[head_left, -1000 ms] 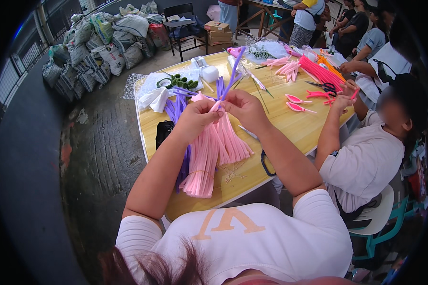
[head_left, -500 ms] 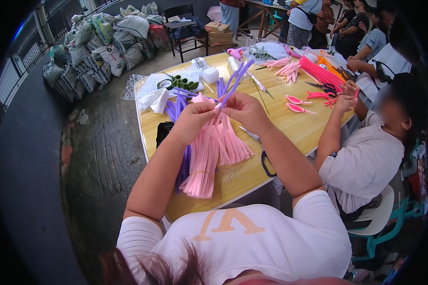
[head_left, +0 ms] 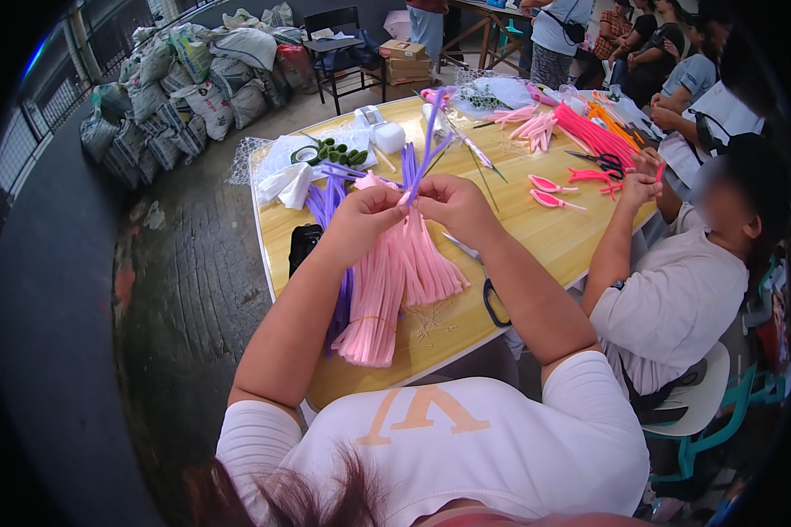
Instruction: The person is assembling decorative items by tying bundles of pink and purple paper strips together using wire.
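Purple pipe cleaners (head_left: pixel 426 160) rise from between my two hands, their free ends spread apart above the fingers. My left hand (head_left: pixel 365 220) pinches them near their lower end. Close beside it, my right hand (head_left: pixel 460 211) also has thumb and fingers closed on them. Directly below the hands lies a banded bundle of pale pink pipe cleaners (head_left: pixel 371 303), with a second pink fan to its right. More purple pipe cleaners (head_left: pixel 327 198) are partly hidden under the pink ones and my left forearm. Dark-handled scissors (head_left: pixel 494 303) lie beside my right forearm.
On the wooden table (head_left: pixel 527 237) are green fuzzy pieces (head_left: pixel 347 156), tape (head_left: pixel 305 155), pink petal shapes (head_left: pixel 549 200), bright pink pipe cleaners (head_left: pixel 587 136) and black scissors (head_left: pixel 608 164). A co-worker (head_left: pixel 668 290) sits at right; filled sacks (head_left: pixel 206 110) are piled far left.
The purple pipe cleaners' upper ends have spread wider and shifted, one now standing more upright. My right hand has moved slightly downward; my left hand stays nearly in place.
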{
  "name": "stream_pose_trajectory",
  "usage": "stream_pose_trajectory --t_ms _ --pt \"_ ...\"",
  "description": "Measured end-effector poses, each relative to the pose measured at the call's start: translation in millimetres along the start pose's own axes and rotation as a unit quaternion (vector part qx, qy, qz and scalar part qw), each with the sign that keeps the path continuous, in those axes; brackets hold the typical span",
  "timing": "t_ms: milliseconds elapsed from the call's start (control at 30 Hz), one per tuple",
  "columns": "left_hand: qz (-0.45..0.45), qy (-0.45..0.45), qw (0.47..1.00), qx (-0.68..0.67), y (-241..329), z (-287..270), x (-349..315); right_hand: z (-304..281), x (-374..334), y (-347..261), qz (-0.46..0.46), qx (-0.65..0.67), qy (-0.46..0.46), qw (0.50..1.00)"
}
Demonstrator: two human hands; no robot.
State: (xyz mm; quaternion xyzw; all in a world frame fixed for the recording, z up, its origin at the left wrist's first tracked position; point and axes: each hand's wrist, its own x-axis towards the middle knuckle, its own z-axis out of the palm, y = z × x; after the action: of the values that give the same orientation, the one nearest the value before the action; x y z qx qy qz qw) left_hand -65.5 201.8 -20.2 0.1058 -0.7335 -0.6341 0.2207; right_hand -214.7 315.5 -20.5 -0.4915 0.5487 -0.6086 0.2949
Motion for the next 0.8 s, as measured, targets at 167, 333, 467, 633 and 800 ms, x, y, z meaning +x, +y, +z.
stream_pose_trajectory --t_ms 167,333,467,633,800 --pt "-0.006 -0.006 1.0 0.011 1.2 2.2 -1.6 0.6 -1.1 -2.5 0.011 -0.022 0.006 1.0" --pt "-0.006 0.005 1.0 0.012 -0.9 0.3 -0.5 3.2 -2.7 -2.4 -0.005 -0.068 0.006 0.998" --pt "-0.013 0.005 1.0 -0.027 -2.4 -0.8 1.4 3.1 -1.9 -0.8 -0.027 -0.072 0.014 0.997" --pt "-0.004 0.024 0.999 -0.038 -5.0 0.0 2.5 4.1 -0.7 -2.6 -0.043 0.02 0.024 0.999" --pt "-0.002 0.038 0.993 -0.115 -2.8 -1.3 3.4 2.5 -3.2 -11.1 -0.004 0.037 0.008 0.999"
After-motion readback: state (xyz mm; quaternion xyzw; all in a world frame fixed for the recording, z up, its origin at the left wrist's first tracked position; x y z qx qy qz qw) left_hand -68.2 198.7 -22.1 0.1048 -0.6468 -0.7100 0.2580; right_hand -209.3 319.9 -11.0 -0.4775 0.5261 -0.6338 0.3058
